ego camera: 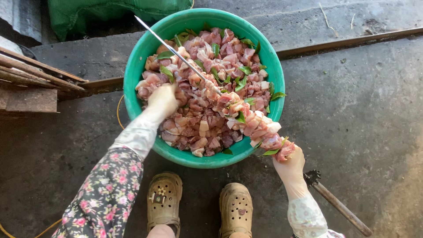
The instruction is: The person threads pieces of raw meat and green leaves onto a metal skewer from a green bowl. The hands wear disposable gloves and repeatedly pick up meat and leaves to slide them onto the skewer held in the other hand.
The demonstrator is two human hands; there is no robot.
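Green bowl sits on the concrete floor, just beyond the person's two shoes, so both hands reach it from a squat. It is heaped with raw meat chunks and green leaves.

Right hand, gloved, is closed around the near end of the skewer at the bowl's near right rim. The skewer slants up-left across the bowl, bare tip at the far left rim, so the free end stays open for loading. Threaded meat is packed on the lower stretch next to the right hand, likely pushed down to leave room.

Left hand, also gloved, is down in the meat at the bowl's left side, fingers curled on a chunk beside the skewer; exact grip hard to tell.

Dark rod lies on the floor, near right, behind the right wrist. Wood planks at left; green sack beyond the bowl.
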